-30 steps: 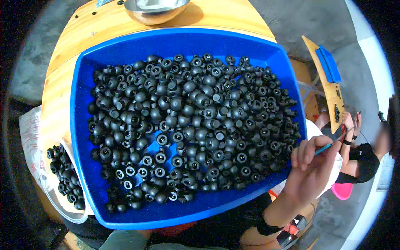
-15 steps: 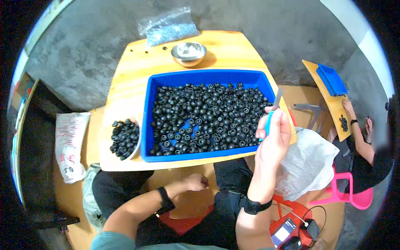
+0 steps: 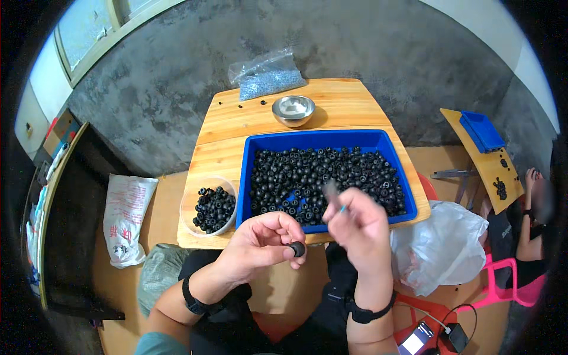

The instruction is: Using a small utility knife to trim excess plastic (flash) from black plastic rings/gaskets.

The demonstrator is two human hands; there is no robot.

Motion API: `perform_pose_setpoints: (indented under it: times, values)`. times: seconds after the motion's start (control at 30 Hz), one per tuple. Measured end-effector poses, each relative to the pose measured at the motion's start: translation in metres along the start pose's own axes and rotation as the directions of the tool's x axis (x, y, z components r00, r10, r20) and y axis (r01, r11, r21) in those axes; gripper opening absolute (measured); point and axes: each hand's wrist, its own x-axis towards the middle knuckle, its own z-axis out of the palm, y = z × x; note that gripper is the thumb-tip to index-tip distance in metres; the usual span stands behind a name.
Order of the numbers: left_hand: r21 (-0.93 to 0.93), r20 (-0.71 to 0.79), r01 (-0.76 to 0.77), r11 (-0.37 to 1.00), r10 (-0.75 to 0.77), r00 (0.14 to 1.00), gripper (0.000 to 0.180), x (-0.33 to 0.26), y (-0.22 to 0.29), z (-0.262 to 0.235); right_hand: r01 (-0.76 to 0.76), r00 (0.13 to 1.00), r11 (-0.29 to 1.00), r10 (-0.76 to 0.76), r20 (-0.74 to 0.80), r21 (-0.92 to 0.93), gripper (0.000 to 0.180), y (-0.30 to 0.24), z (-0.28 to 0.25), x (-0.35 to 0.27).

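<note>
Left hand is raised in front of the chest, palm turned up and inward, fingers curled – thumb and forefinger pinch a small black rubber cap at the fingertips, so the cap sits out clear of the palm, facing the other hand. That looks deliberate: cap's open face is presented toward the tool.

Right hand is up beside it, just to the right, near but not touching. Fingers are pressed together around a thin tool w/ a blue-green handle; tip is blurred, can't tell its exact shape. Tool points up-left, over the near edge of the tray. Wrist is bent back a bit, forearm comes up from the lower edge; black watch on that wrist, a black band on the left one too.

Both hands hover over the lap, just short of the near edge of the wooden table – close to the supply, prob. for short reaches.

Blue tray sits at the table's right-centre, full of the same black caps. Clear round tub to its left at the table's near-left corner holds a smaller lot of caps – kept apart from the bulk. Steel bowl stands behind the tray; clear bag of small grey parts at the far edge.

Another person sits at far right by a second small table w/ a blue tray.
</note>
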Motion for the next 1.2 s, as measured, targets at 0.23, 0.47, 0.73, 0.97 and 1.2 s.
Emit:
perform_pose_setpoints:
  times: [0.23,0.47,0.73,0.97,1.2]
  values:
    - [-0.327,0.023,0.034,0.944,-0.029,0.999,0.023,0.010,-0.001,0.006,0.140,0.982,0.862,-0.059,0.178,-0.487,0.037,-0.005,0.007,-0.009]
    - [-0.340,0.011,0.059,0.939,-0.059,0.998,0.026,0.009,-0.007,0.011,0.253,0.967,0.744,-0.176,0.184,-0.618,0.043,-0.008,0.005,-0.010]
    - [-0.402,0.014,0.032,0.915,-0.029,0.999,0.027,0.004,-0.010,0.011,0.255,0.967,0.682,-0.182,0.179,-0.685,0.045,-0.010,0.009,-0.015]
    - [-0.402,-0.025,0.015,0.915,-0.028,0.999,0.027,0.003,-0.013,0.010,0.251,0.968,0.638,-0.177,0.178,-0.728,0.046,-0.008,0.011,-0.016]
    - [-0.349,-0.137,0.009,0.937,-0.061,0.989,0.024,0.005,-0.011,0.010,0.269,0.963,0.603,-0.162,0.214,-0.751,0.043,-0.007,0.013,-0.011]
